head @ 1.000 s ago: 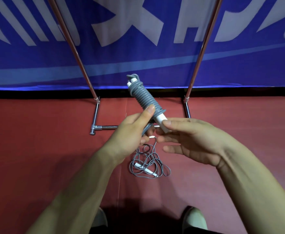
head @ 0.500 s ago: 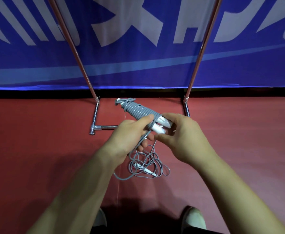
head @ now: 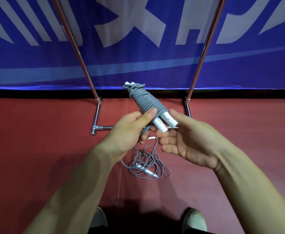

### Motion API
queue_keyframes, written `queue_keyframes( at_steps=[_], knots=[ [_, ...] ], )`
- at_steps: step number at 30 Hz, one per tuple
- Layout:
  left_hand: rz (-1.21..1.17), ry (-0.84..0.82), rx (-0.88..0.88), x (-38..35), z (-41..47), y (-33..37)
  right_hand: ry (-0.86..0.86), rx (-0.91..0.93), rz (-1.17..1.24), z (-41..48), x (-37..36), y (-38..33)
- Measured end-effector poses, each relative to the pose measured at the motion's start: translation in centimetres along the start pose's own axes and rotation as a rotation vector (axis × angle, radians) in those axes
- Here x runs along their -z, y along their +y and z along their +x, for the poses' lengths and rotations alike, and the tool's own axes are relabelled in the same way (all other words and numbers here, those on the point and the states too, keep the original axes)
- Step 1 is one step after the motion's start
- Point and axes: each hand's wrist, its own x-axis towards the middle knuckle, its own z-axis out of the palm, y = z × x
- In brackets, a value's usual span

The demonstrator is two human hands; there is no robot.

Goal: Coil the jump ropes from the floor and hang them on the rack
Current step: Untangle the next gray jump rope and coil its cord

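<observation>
A grey jump rope (head: 146, 103) is wound tightly round its two white handles into a bundle that points up and away from me. My left hand (head: 129, 130) grips the bundle's lower part, thumb pressed on the coils, and a short grey tail runs down through its fingers. My right hand (head: 185, 141) is turned palm up and pinches the white handle ends lightly between thumb and forefinger. A second grey rope (head: 148, 164) lies in a loose tangle on the red floor below my hands. The rack (head: 204, 48) stands just beyond, with two slanted metal uprights and a chrome base bar.
A blue banner with white lettering (head: 138, 31) hangs behind the rack. The red floor (head: 36, 149) stretches to both sides. My two shoes (head: 194, 220) show at the bottom edge, just behind the tangled rope.
The bundle has swung from lying low and leftward back up to a steep tilt. My right hand has turned palm up and loosened from a closed grip.
</observation>
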Motion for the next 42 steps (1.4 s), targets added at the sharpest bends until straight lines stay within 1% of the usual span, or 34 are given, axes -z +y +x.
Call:
queue_keyframes(
  at_steps=[3, 5, 7, 9, 12, 14, 17, 19, 21, 22, 23, 24, 25, 27, 28, 29, 30, 32, 34, 36, 39, 42],
  knots=[
    [0.058, 0.016, 0.017, 0.3, 0.0, 0.0, -0.010, 0.021, 0.047, 0.4, 0.4, 0.3],
    [0.182, 0.063, 0.050, 0.2, 0.1, 0.0, 0.043, 0.055, 0.040, 0.6, 0.4, 0.4],
    [0.274, 0.082, 0.077, 0.0, 0.1, -0.1, 0.120, 0.121, -0.019, 0.8, 0.4, 0.5],
    [0.250, 0.073, 0.104, -0.3, 0.0, -0.1, 0.193, 0.223, -0.140, 1.0, 0.2, 0.8],
    [0.106, 0.047, 0.208, -0.7, -0.3, 0.2, 0.283, 0.387, -0.359, 1.5, 0.1, 1.7],
    [0.037, -0.007, 0.268, -0.8, -0.6, 0.5, 0.329, 0.501, -0.571, 1.9, 0.4, 2.3],
    [0.002, -0.062, 0.337, -0.5, -0.8, 0.8, 0.465, 0.624, -0.936, 2.3, 0.9, 3.1],
    [-0.038, -0.068, 0.340, -0.4, -0.8, 0.9, 0.553, 0.719, -1.044, 2.2, 0.8, 3.2],
    [-0.084, -0.071, 0.315, -0.5, -0.7, 0.8, 0.576, 0.839, -1.107, 2.1, 0.5, 3.2],
    [-0.101, -0.069, 0.297, -0.6, -0.7, 0.8, 0.577, 0.872, -1.117, 2.1, 0.3, 3.1],
    [-0.119, -0.061, 0.277, -0.6, -0.7, 0.7, 0.565, 0.870, -1.105, 2.1, 0.3, 3.1],
    [-0.134, -0.050, 0.255, -0.6, -0.6, 0.6, 0.518, 0.827, -1.038, 2.0, 0.2, 2.9],
    [-0.144, -0.036, 0.232, -0.5, -0.5, 0.5, 0.446, 0.738, -0.894, 1.9, 0.1, 2.5],
    [-0.136, -0.012, 0.184, -0.1, -0.4, 0.4, 0.300, 0.495, -0.440, 1.3, -0.4, 1.5],
    [-0.124, -0.006, 0.160, 0.0, -0.3, 0.4, 0.256, 0.364, -0.254, 1.0, -0.6, 1.0],
    [-0.113, -0.007, 0.134, 0.1, -0.3, 0.3, 0.220, 0.239, -0.150, 0.7, -0.7, 0.6],
    [-0.100, -0.020, 0.104, 0.0, -0.3, 0.2, 0.173, 0.128, -0.103, 0.4, -0.7, 0.3],
    [-0.058, -0.067, 0.040, -0.1, -0.2, 0.1, 0.030, -0.020, -0.074, 0.2, -0.7, 0.1],
    [-0.027, -0.098, 0.003, -0.1, -0.1, 0.1, -0.064, -0.044, 0.004, 0.1, -0.5, 0.0],
    [-0.028, -0.138, 0.004, 0.1, -0.1, 0.1, -0.097, -0.030, 0.113, -0.1, -0.3, -0.3],
    [-0.026, -0.174, 0.021, 0.0, -0.4, 0.2, -0.098, -0.024, 0.206, -0.1, 0.0, -0.3],
    [-0.022, -0.150, 0.057, -0.3, -0.5, 0.2, -0.037, 0.014, 0.212, 0.5, 0.3, 0.1]
  ],
)
